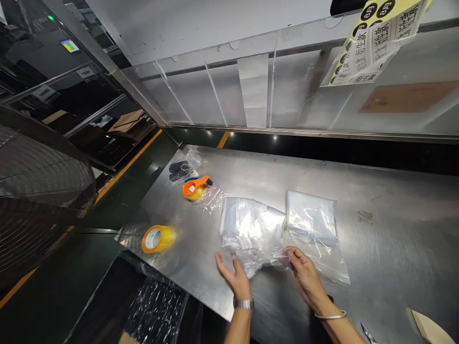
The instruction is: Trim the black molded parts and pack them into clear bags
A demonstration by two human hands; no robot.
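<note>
And here the plastic bag (247,220) is lying flat on the metal table (401,248), just beyond the two hands, with something pale and flat apparently sitting inside already. The right hand (304,274) is pinching the loose film at its near right corner, thumb against fingers. The left hand (234,277) is standing open beside the near edge, fingers spread and thumb apart; whether it is touching the film, I cannot tell.

So how far along are things? The filling is looking done, but the near end is lying loose and crumpled, not yet folded down neatly, so tidying that end is seeming to be what is left here.

Just to the right, a second bag (311,217) is resting with no hand on it, its clear flap spreading out toward the near side (glare is washing over both bags, so any seal is hiding well). That one is looking filled too, its flap also lying out flat.

Over on the left, the yellow tape roll (157,239) is sitting unused, and farther back the orange tape dispenser (197,186) is waiting too. No tape is showing on either bag, as far as the shine is allowing.
</note>
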